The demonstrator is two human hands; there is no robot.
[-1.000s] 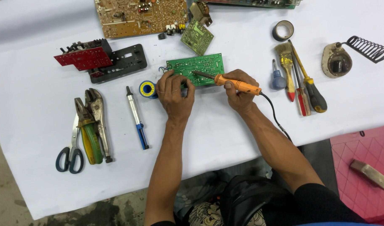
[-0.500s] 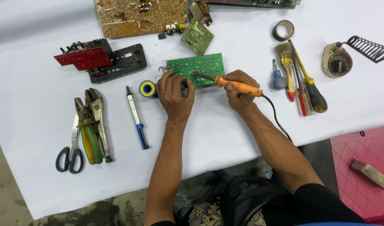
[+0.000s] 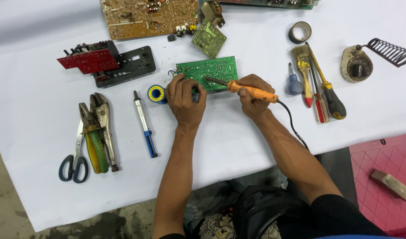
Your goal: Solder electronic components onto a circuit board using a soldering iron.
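Note:
A green circuit board (image 3: 209,70) lies on the white table sheet (image 3: 238,141) in front of me. My right hand (image 3: 252,96) grips an orange-handled soldering iron (image 3: 251,91) whose tip rests on the board's near edge. My left hand (image 3: 186,100) rests at the board's near left corner, fingers pinched on a thin solder wire (image 3: 177,96). The wire leads from a blue and yellow solder spool (image 3: 157,94) just left of that hand. The iron's black cord (image 3: 292,123) trails back over the table edge.
A blue desoldering pump (image 3: 145,125), pliers (image 3: 101,132) and scissors (image 3: 75,155) lie left. Red and black boards (image 3: 106,63) and a brown circuit board (image 3: 145,17) sit behind. Screwdrivers and a brush (image 3: 316,84), tape roll (image 3: 300,32) and iron stand (image 3: 360,64) are right.

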